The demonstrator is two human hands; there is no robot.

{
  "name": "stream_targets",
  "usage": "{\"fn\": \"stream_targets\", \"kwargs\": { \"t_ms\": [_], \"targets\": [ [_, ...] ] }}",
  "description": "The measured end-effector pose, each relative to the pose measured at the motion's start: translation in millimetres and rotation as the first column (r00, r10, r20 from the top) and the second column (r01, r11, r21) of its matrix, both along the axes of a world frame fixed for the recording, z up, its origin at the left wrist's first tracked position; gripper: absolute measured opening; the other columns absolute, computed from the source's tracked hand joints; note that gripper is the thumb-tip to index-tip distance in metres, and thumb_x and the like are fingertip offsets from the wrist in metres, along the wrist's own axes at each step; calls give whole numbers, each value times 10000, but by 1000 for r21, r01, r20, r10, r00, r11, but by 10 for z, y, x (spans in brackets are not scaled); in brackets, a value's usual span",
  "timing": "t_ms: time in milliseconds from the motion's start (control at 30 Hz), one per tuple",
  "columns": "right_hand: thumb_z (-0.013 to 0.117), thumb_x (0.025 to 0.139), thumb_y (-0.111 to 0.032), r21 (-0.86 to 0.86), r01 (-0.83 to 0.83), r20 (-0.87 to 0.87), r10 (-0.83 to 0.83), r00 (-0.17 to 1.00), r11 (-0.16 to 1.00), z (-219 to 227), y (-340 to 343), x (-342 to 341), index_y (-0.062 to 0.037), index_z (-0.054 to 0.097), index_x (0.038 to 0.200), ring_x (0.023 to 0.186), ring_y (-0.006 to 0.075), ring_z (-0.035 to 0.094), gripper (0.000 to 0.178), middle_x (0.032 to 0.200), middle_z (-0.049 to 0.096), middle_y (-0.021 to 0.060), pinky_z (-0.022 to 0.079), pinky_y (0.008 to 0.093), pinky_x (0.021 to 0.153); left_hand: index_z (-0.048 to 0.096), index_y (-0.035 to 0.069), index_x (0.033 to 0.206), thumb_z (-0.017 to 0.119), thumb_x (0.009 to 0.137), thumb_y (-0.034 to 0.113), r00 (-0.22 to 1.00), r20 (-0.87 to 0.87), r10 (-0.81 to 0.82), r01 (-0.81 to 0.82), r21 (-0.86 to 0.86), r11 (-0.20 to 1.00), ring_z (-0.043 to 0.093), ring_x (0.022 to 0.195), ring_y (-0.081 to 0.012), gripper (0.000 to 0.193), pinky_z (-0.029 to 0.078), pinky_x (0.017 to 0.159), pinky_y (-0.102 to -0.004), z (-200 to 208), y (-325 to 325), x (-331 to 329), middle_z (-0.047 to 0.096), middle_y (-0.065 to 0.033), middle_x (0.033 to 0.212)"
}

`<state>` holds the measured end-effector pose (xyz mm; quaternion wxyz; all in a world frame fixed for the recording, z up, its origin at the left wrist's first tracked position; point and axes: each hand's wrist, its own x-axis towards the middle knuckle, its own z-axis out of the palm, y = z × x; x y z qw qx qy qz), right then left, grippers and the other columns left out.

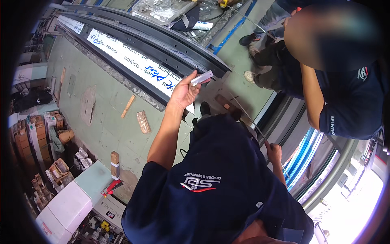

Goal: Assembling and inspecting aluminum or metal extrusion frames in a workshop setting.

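My left hand [185, 92], arm stretched forward, has its fingers closed around a short silver metal piece [202, 77], which looks like a cut bit of profile. It is held close to the ends of long dark window profiles [162, 53], one of them covered by a white printed film strip [122, 53] with blue handwriting. Low at my right side, my right hand [274, 152] is closed around a long thin rod [248, 116]. The rod slants from the floor in front of me back past my right forearm. What the piece's far side looks like is hidden.
A co-worker [349, 97] in dark clothes stands at the right. Wood pieces [128, 106] and a wrapped block [143, 122] lie on the green floor [105, 89]. Blue-wrapped profiles [302, 154] are at my right. A plastic-lined tray [162, 10] stands beyond the profiles.
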<state>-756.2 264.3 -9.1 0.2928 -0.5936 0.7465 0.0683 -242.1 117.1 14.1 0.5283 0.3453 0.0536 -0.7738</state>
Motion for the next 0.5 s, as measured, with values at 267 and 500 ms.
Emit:
{"fn": "stream_targets", "kwargs": {
  "t_ms": [267, 500],
  "targets": [
    [668, 926, -566, -55, 82, -34, -84, 996, 995, 19, 138, 299, 17, 609, 637, 680, 461, 622, 653, 632, 574, 253, 485, 493, 622, 655, -46, 1203, 548, 1060, 221, 996, 58, -74, 82, -162, 983, 734, 705, -135, 322, 626, 611, -242, 9, -134, -97, 741, -208, 1084],
    [682, 922, -552, -57, 120, 8, -120, 993, 991, -121, 258, 378, 14, 607, 641, 668, 462, 617, 636, 633, 574, 257, 477, 492, 610, 637, -50, 1261, 639, 998, 118, 943, 225, -245, 295, -224, 929, 737, 864, -194, 313, 624, 806, -304, 212, -235, -99, 725, -198, 1146]
  ]
}}
